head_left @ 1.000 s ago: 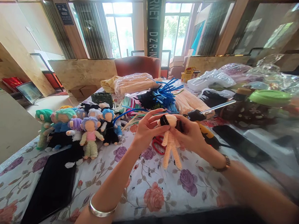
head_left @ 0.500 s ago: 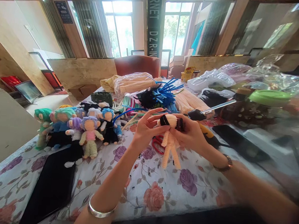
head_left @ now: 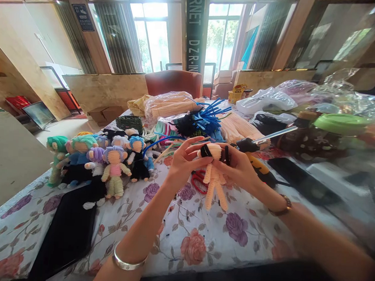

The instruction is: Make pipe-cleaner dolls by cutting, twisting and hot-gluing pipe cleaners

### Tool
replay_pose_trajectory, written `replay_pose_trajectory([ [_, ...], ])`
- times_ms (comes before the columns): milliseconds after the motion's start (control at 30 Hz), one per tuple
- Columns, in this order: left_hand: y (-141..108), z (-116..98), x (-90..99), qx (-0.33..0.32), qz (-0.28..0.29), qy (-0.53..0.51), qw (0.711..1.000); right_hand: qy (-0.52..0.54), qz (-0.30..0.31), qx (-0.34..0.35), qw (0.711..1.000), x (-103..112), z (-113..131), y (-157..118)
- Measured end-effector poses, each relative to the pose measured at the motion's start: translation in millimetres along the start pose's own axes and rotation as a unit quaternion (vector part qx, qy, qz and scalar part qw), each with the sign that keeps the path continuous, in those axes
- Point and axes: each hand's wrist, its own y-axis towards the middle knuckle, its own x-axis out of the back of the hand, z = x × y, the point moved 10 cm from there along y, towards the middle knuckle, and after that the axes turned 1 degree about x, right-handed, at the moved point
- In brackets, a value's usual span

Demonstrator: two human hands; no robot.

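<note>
A peach pipe-cleaner doll (head_left: 216, 183) with black strands on its head hangs upright between my hands, its legs pointing down. My left hand (head_left: 184, 161) grips the head from the left, thumb at the chin. From the right, my right hand (head_left: 240, 167) pinches the doll near its neck and the black strands. Red-handled scissors (head_left: 199, 181) lie on the table just behind the doll, partly hidden. Behind my right hand rests a black and yellow glue gun (head_left: 260, 170).
Several finished dolls (head_left: 114, 170) stand at the left, behind a black tablet (head_left: 67, 230). Bundles of blue (head_left: 210, 118) and peach pipe cleaners (head_left: 172, 106) lie at the back. A dark phone (head_left: 300, 178) and a green-lidded jar (head_left: 340, 124) are on the right of the flowered tablecloth (head_left: 214, 237).
The view has shifted slightly, so the background sits a little further right. Both hands keep their hold on the doll; the black strands by my right hand look narrower.
</note>
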Motion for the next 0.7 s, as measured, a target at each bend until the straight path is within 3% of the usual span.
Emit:
replay_pose_trajectory([
  [233,0.3,0.6,0.9,-0.012,-0.004,0.019,1.000,-0.006,-0.020,-0.015,1.000,-0.1,-3.2,-0.5],
  [467,-0.1,-0.8,1.7,0.009,-0.007,0.006,1.000,0.003,0.011,-0.016,1.000,-1.5,-2.8,1.6],
  [700,0.1,-2.3,-0.9,-0.003,0.001,0.009,1.000,-0.004,-0.002,-0.005,1.000,0.2,-4.1,0.7],
])
